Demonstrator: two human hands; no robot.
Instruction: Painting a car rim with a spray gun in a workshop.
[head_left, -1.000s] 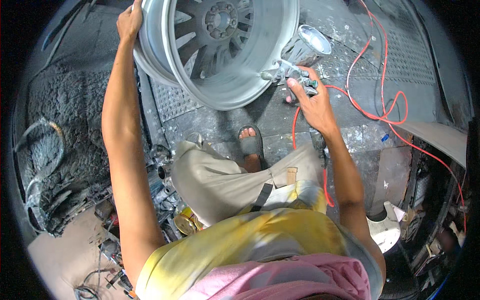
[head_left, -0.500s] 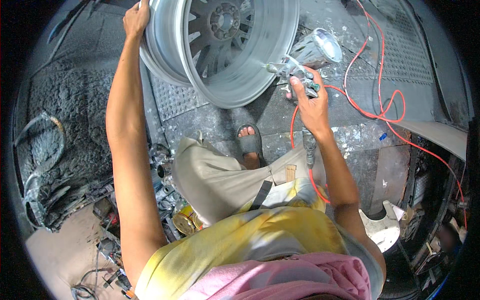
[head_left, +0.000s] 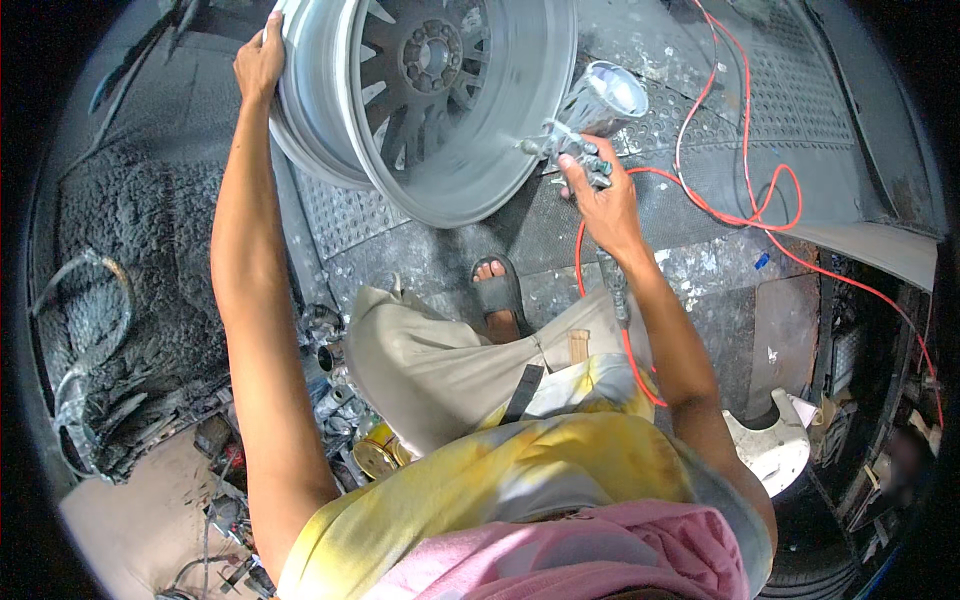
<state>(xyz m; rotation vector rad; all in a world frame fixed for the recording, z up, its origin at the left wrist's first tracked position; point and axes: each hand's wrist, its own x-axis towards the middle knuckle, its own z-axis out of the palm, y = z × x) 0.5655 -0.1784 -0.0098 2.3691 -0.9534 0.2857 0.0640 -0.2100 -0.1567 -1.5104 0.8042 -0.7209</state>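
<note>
Looks like spraying in hand: spray gun (head_left: pixel 558 138) nozzle faces the inside of the wheel (head_left: pixel 480 150), which is tilted, ahead of the wearer over the floor (head_left: pixel 430 245); can't tell what supports it. Left hand (head_left: pixel 258 68) curled on its left edge, gripping. Right hand (head_left: pixel 606 195) wrapped around the gun. Next pass probably calls for steady nozzle clearance. Count: one wheel, one gun, one metal cup (head_left: pixel 600 105), apparently one red hose (head_left: pixel 735 218).
</note>
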